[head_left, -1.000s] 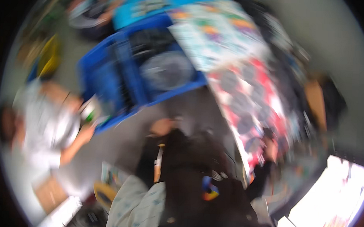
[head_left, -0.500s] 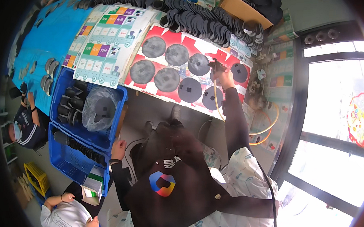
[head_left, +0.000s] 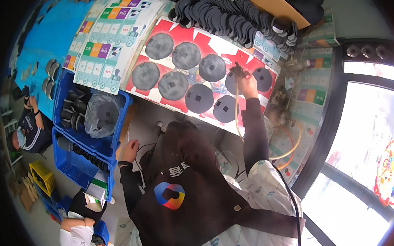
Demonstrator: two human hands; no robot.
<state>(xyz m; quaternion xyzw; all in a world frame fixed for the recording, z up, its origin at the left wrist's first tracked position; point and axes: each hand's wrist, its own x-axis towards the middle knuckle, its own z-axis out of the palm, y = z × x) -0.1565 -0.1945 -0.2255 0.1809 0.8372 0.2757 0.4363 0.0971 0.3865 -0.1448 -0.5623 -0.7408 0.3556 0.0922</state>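
Note:
A spray gun (head_left: 238, 72) with a thin yellowish hose is gripped in my right hand (head_left: 248, 84). It is held over a dark round disc (head_left: 230, 82), partly hidden by gun and hand. More discs lie in two rows on a red and white printed board (head_left: 196, 35), each with a small square at its middle. Left-hand ones, such as the speckled grey disc (head_left: 160, 46), look paler than the dark disc (head_left: 199, 98) at front. My left hand (head_left: 130, 151) hangs low beside the blue crates, fingers curled, nothing visible in it.
Rows of dark curved pieces (head_left: 214, 19) line the back, beside a cardboard box (head_left: 279, 10). At left are printed sheets (head_left: 104, 53) and blue crates (head_left: 123, 120) with dark parts and a plastic bag (head_left: 99, 114). Two people work at left. A glass door (head_left: 364, 126) stands at right.
The whole view has shifted slightly. My right hand and spray gun have moved a little to the right, uncovering more of the disc beneath. My left hand has risen slightly. The person at lower left has moved.

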